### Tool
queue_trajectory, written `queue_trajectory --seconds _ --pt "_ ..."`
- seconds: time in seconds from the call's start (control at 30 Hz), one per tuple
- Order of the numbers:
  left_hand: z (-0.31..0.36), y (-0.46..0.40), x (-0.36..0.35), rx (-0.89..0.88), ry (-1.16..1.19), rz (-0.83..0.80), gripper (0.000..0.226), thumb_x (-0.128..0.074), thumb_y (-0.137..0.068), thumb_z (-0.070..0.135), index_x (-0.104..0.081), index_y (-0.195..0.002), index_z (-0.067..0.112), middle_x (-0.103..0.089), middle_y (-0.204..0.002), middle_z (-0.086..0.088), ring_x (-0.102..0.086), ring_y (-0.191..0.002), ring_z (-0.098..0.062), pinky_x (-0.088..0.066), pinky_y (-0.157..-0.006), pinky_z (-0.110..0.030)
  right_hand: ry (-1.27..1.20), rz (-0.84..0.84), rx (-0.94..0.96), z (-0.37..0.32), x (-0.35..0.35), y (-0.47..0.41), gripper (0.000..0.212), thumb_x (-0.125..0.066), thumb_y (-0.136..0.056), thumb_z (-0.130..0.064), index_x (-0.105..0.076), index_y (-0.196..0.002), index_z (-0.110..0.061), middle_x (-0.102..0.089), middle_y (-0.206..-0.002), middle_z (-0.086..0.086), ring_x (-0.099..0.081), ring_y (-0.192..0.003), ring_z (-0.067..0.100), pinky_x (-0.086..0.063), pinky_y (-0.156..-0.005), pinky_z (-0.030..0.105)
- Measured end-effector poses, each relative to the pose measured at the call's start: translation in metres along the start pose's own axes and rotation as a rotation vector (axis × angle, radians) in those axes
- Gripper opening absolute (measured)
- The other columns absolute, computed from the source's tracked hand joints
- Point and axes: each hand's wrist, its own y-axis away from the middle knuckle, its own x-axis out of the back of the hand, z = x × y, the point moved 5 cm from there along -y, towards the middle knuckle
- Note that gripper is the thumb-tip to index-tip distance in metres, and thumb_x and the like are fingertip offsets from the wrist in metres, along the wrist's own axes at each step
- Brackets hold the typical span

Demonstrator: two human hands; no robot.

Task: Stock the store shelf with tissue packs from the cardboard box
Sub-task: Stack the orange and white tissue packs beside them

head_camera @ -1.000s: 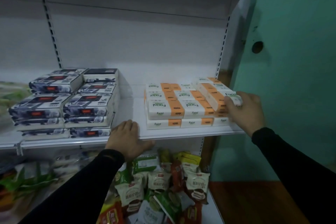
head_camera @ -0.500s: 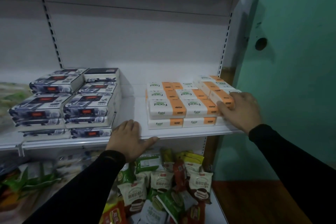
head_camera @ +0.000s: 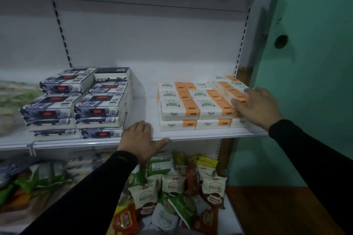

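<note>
- Resting on the end column of the white-and-orange "Facial" tissue pack stack (head_camera: 196,108): right hand (head_camera: 257,108), fingers fairly straight and laid over the top of one orange-banded white tissue pack (head_camera: 234,96); whether the thumb hooks under that pack cannot be told.
- Key relation: the pack lies directly under and just ahead of the right hand's fingertips, at the stack's outer end nearest the green painted wall (head_camera: 315,82). Its long axis runs front to back and skews slightly off the neighbouring packs. Judged step: nudging it square with the stack.
- Nearer hand: the right, already touching. The left hand (head_camera: 140,140) sits well apart from the stack, on the far side from the wall.
- Left hand: flat and spread, fingers relaxed, palm pressing the front lip of the white metal store shelf (head_camera: 210,135), holding nothing.
- Stack location: on that shelf, two layers visible, hard against its wall-side end.
- Other stock: dark blue floral tissue packs (head_camera: 76,105) stand on the same shelf beyond the left hand; assorted snack bags (head_camera: 177,192) lie on the tier beneath the stack.
- Cardboard box: not in view.
</note>
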Motion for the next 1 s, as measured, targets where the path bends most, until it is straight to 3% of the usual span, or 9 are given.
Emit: queue_trajectory --seconds 0.13,0.27,0.4,0.57,0.67,0.8,0.9,1.0 --pt "0.0 0.0 0.007 0.013 0.043 -0.097 0.086 -0.023 -0.081 0.082 -0.048 -0.122 0.011 -0.049 -0.129 -0.01 -0.044 -0.123 -0.026 -0.036 -0.103 -0.039 -0.129 0.059 0.107 -0.015 0.018 0.033 0.078 -0.042 -0.084 -0.07 -0.049 -0.139 -0.016 -0.041 -0.147 0.014 -0.036 -0.136 0.03 -0.029 -0.114 0.043" --pt "0.006 0.023 0.025 -0.012 0.223 -0.094 0.063 -0.041 -0.092 0.061 -0.051 -0.125 0.008 -0.051 -0.132 -0.014 -0.045 -0.122 -0.029 -0.036 -0.099 -0.037 -0.256 0.075 0.221 -0.036 0.024 0.088 0.061 -0.055 -0.09 -0.057 -0.053 -0.136 -0.017 -0.041 -0.146 0.011 -0.035 -0.137 0.025 -0.027 -0.11 0.029" --pt "0.003 0.087 0.033 -0.019 0.425 -0.045 0.063 -0.04 -0.096 0.056 -0.04 -0.144 0.015 -0.042 -0.148 -0.007 -0.04 -0.133 -0.023 -0.032 -0.106 -0.032 -0.319 -0.031 0.304 -0.063 0.005 0.146 0.06 -0.052 -0.092 -0.057 -0.049 -0.139 -0.02 -0.037 -0.15 0.006 -0.03 -0.14 0.02 -0.024 -0.11 0.027" --pt "-0.019 0.183 0.007 0.04 0.55 -0.033 0.053 -0.047 -0.096 0.05 -0.049 -0.138 0.017 -0.053 -0.138 -0.005 -0.048 -0.126 -0.021 -0.034 -0.097 -0.025 -0.373 -0.215 0.367 -0.1 -0.046 0.221 0.062 -0.053 -0.092 -0.055 -0.053 -0.135 -0.011 -0.045 -0.141 0.013 -0.04 -0.132 0.024 -0.024 -0.107 0.021" --pt "-0.04 0.236 -0.037 0.17 0.602 -0.156 0.052 -0.049 -0.095 0.05 -0.05 -0.137 0.019 -0.053 -0.137 -0.003 -0.048 -0.125 -0.02 -0.037 -0.096 -0.027 -0.425 -0.319 0.385 -0.116 -0.092 0.266 0.066 -0.051 -0.089 -0.061 -0.058 -0.13 -0.009 -0.051 -0.134 0.014 -0.046 -0.128 0.026 -0.031 -0.108 0.024" --pt "-0.06 0.295 -0.107 0.319 0.61 -0.421 0.051 -0.05 -0.095 0.049 -0.05 -0.136 0.019 -0.052 -0.138 -0.005 -0.049 -0.126 -0.022 -0.035 -0.1 -0.025 -0.408 -0.619 0.35 -0.134 -0.164 0.33 0.056 -0.054 -0.093 -0.05 -0.051 -0.138 -0.017 -0.04 -0.146 0.004 -0.037 -0.136 0.02 -0.026 -0.107 0.022" --pt "-0.067 0.325 -0.161 0.375 0.573 -0.619 0.046 -0.049 -0.095 0.048 -0.052 -0.131 0.019 -0.054 -0.131 -0.011 -0.051 -0.122 -0.028 -0.037 -0.099 -0.029 -0.355 -0.81 0.336 -0.147 -0.222 0.374 0.056 -0.051 -0.093 -0.054 -0.05 -0.138 -0.021 -0.04 -0.147 0.003 -0.038 -0.137 0.021 -0.032 -0.11 0.029" --pt "-0.072 0.351 -0.213 0.447 0.51 -0.853 0.053 -0.046 -0.097 0.046 -0.041 -0.141 0.016 -0.046 -0.139 -0.014 -0.045 -0.128 -0.032 -0.032 -0.105 -0.036 -0.282 -1.042 0.267 -0.153 -0.283 0.418 0.056 -0.05 -0.094 -0.053 -0.047 -0.141 -0.021 -0.04 -0.146 0.003 -0.04 -0.134 0.022 -0.032 -0.107 0.028"
